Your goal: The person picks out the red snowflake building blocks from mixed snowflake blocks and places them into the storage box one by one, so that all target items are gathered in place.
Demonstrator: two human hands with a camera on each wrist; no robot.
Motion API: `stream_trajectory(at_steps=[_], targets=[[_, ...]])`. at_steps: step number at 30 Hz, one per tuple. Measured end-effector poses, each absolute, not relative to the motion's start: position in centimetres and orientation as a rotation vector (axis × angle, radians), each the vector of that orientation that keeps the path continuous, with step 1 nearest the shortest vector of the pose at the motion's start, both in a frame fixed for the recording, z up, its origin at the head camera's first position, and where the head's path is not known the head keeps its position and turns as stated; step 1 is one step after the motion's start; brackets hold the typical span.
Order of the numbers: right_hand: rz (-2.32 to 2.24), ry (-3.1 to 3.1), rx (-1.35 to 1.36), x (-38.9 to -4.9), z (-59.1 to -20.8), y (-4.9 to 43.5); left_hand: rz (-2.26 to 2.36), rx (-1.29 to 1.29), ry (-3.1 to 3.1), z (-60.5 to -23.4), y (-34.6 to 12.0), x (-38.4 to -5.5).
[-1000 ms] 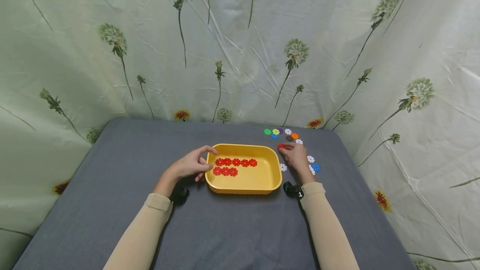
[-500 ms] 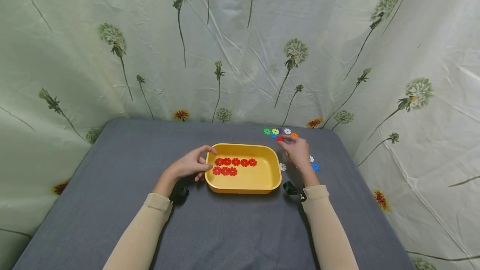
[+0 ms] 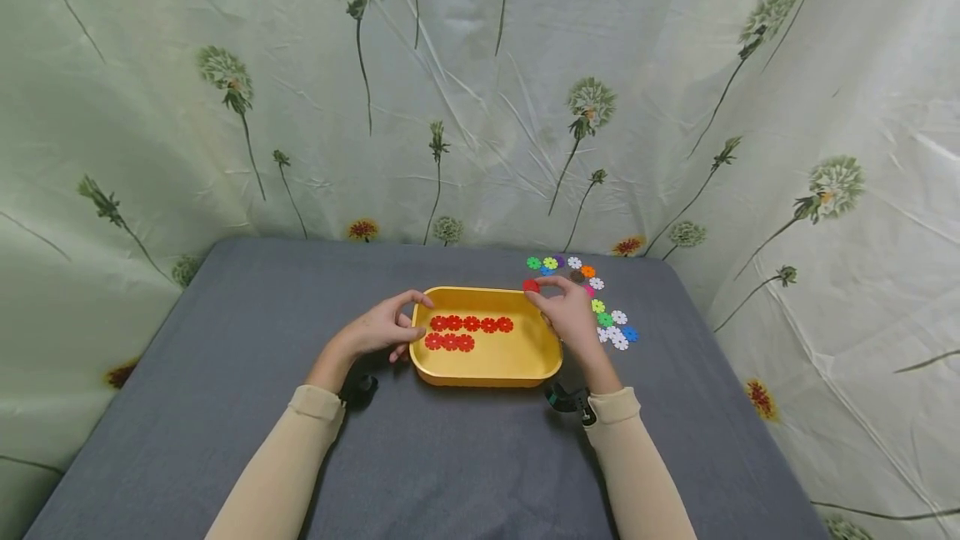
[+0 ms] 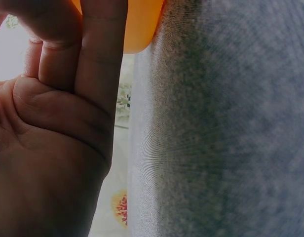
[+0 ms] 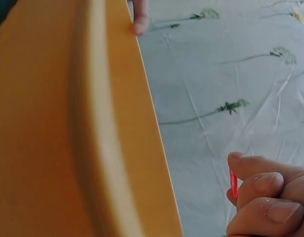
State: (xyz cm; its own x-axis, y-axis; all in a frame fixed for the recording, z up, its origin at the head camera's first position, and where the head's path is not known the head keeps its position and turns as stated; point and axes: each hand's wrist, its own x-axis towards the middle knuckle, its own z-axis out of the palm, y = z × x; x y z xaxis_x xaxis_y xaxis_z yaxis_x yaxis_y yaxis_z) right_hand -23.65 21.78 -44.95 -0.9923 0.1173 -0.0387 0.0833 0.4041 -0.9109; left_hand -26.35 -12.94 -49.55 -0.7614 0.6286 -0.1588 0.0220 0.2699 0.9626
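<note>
My left hand (image 3: 381, 327) grips the left rim of a yellow plastic tray (image 3: 517, 355), thumb and forefinger over the edge. Inside the tray lie red flower-shaped discs in two rows, an upper row (image 3: 472, 324) of several and a shorter lower row (image 3: 450, 342) of three. Above the tray's far right rim, my right hand (image 3: 572, 319) pinches another red flower disc (image 3: 531, 286) between thumb and forefinger. The right wrist view shows that red disc (image 5: 234, 183) edge-on at the fingertips. In the left wrist view, the left palm (image 4: 48, 118) hides most of the tray.
Loose flower discs in several colours lie on the grey cloth right of the tray, including a blue disc (image 3: 630, 334), an orange disc (image 3: 588, 272) and a green disc (image 3: 533, 262). A dandelion-print curtain (image 3: 480, 107) hangs behind the table.
My right hand has lifted a red disc from the loose pieces and carried it left to above the tray's far right rim. The left hand has stayed at the tray.
</note>
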Motion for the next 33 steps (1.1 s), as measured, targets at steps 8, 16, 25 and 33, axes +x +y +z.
stream_trajectory(at_steps=[8,16,25,33], targets=[[1.723,-2.703,-0.105,-23.3,-45.7,19.7,1.514,0.584,2.027,-49.4,-13.0,-26.4],[1.647,-2.866,0.021,-23.0,-46.7,18.1,1.516,0.584,2.023,-49.4,-12.9,-26.3],[1.433,-3.0,0.175,-22.9,-47.5,17.3,1.514,0.563,2.028,-49.5,-12.9,-26.4],[1.269,-3.131,0.337,-23.0,-48.4,17.0,1.512,0.561,2.034,-49.5,-12.9,-26.3]])
